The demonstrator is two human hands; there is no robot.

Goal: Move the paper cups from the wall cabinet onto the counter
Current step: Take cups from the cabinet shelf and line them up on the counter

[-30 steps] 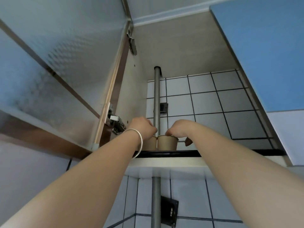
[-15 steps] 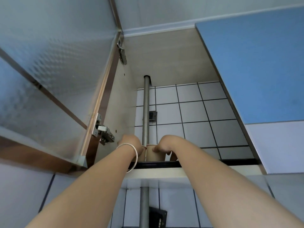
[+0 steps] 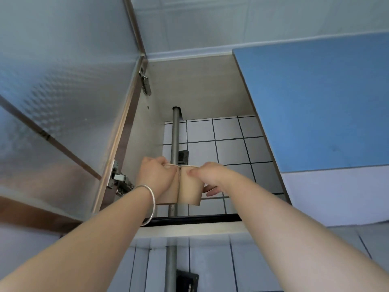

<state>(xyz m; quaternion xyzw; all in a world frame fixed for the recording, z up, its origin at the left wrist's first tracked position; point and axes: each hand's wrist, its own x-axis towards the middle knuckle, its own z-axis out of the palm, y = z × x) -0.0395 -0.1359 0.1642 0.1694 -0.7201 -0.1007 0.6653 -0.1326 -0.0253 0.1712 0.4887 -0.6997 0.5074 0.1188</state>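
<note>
An open wall cabinet (image 3: pixel 200 85) fills the upward view, its frosted-glass door (image 3: pixel 63 91) swung out to the left and a blue door (image 3: pixel 315 102) closed on the right, with a metal pipe (image 3: pixel 175 133) running up its tiled back. Both arms reach above the cabinet's dark-edged bottom shelf (image 3: pixel 189 218). The left hand (image 3: pixel 156 175), a silver bangle (image 3: pixel 149 204) at its wrist, is clenched around one paper cup (image 3: pixel 171 192); the right hand (image 3: pixel 207 175) pinches the rim of a second paper cup (image 3: pixel 190 190) — the two cups touch side by side, upright and clear of the shelf. The lift-out appears to be in hand; next both cups must come forward past the shelf edge and down to the bench, which is out of view. Nothing else shows inside the cabinet — whether the cups hold anything cannot be told from below.
</note>
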